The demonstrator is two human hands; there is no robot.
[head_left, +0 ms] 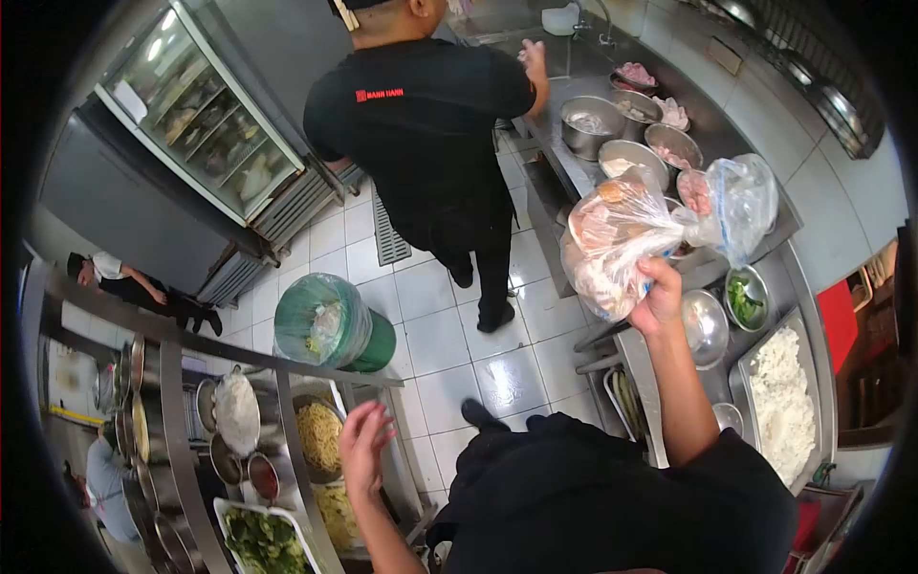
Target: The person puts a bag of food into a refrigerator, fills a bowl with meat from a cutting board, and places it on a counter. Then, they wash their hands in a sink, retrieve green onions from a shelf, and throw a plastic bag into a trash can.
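Item: our right hand (660, 298) gripped a plastic bag of raw meat (612, 239), mid-carry at two o'clock; our left hand (363, 445) hung spread, empty; setting down called for counter (794, 277) room.

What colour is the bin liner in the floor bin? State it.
Pale translucent green, over a darker green bin; clearest in the head view.

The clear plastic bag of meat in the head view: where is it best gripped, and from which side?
Judging by its shape, grip the plastic bag at the twisted neck on its right, where the film gathers before flaring out. The right hand now cups the bulging bottom from below; the left hand is free and open. Coming from above onto the neck would probably let the contents hang.
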